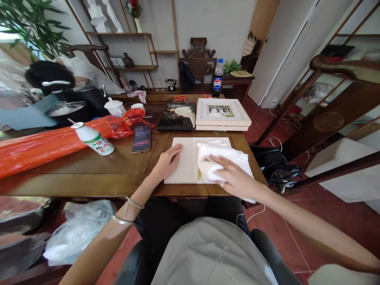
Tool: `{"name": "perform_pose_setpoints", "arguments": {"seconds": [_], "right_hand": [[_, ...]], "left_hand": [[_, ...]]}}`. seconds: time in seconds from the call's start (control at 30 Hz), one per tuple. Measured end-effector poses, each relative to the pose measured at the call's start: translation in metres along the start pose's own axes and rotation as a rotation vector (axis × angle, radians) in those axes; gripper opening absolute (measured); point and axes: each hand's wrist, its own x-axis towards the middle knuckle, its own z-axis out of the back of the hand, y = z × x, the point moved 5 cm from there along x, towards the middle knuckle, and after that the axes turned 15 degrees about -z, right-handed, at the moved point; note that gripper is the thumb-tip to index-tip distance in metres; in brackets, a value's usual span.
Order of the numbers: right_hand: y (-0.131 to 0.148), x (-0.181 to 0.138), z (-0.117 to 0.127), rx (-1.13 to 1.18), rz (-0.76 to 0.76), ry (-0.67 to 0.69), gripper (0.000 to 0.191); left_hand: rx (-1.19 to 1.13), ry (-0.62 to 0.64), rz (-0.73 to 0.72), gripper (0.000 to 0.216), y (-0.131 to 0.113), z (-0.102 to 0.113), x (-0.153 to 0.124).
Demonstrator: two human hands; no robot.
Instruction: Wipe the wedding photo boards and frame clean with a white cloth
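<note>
On the table in front of me lies a flat, off-white rectangular panel or book-like board [185,168], with a line down its middle and a yellowish patch near its lower centre. My left hand [168,161] rests on the board's left side, fingers stretched out. On the right half, my right hand [230,174] presses a bunched white towel [237,156] against the surface, with the fingers bent into it. The towel hides most of that half and hangs past the front edge of the table.
Behind the board are a black panel [169,118], a framed picture [222,113], orange scissors [180,97] and a cola bottle [217,79]. To the left are a phone [141,138], a white bottle [93,138] and a long orange wrapped bundle [53,138]. The wooden table [118,180] ends close to me.
</note>
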Motion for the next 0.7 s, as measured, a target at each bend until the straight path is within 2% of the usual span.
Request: {"name": "perform_pose_setpoints", "arguments": {"seconds": [0.17, 0.27, 0.37, 0.5, 0.6, 0.7], "right_hand": [[-0.027, 0.053, 0.003, -0.053, -0.091, -0.057, 0.021], [-0.033, 0.068, 0.003, -0.057, -0.103, -0.093, 0.024], [-0.02, 0.057, 0.0, -0.096, -0.077, -0.09, 0.023], [0.013, 0.016, -0.008, -0.111, -0.046, -0.019, 0.03], [0.033, -0.01, -0.014, -0.109, 0.032, 0.039, 0.03], [0.035, -0.012, -0.014, -0.08, 0.071, 0.049, 0.028]], "left_hand": [[-0.004, 0.003, -0.004, 0.041, 0.001, 0.0, 0.0], [-0.002, 0.007, -0.005, 0.041, 0.002, 0.0, 0.0], [0.0, 0.008, -0.009, 0.042, 0.002, -0.001, 0.0], [0.01, 0.005, -0.01, 0.042, 0.001, 0.0, 0.0], [0.015, 0.003, -0.009, 0.042, 0.0, -0.001, 0.0], [0.016, 0.001, -0.001, 0.042, 0.0, -0.001, 0.0]]}}
